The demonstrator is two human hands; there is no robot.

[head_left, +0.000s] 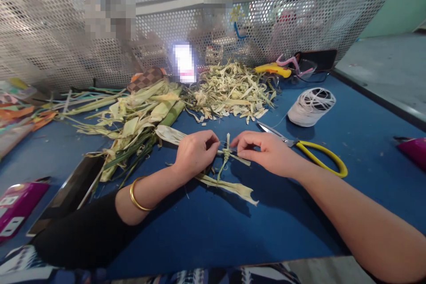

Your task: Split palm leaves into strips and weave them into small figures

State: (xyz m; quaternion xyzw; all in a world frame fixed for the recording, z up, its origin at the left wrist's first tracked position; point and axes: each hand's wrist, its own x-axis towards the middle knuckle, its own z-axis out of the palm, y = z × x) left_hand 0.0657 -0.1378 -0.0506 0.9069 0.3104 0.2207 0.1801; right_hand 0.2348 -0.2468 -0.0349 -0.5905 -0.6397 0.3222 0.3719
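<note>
A small cross-shaped bundle of pale green corn husk (226, 154), knotted at its middle, lies between my two hands. My left hand (197, 150) is closed in a pinch at its left side. On the other side my right hand (262, 150) pinches too, thumb against fingers. A fine thread shows faintly between the fingertips and around the bundle; its ends are hidden in the fingers. One long dry husk strip (233, 186) lies below the bundle, and another pale husk piece (169, 135) sticks out behind my left hand.
Yellow-handled scissors (321, 158) lie partly behind my right hand, near a white thread spool (309, 108). Husk scraps (233, 91) are heaped at the back beside longer husks (140, 120). A perforated metal screen (173, 17) borders the blue table (206, 235). A dark phone-like slab (71, 188) lies left.
</note>
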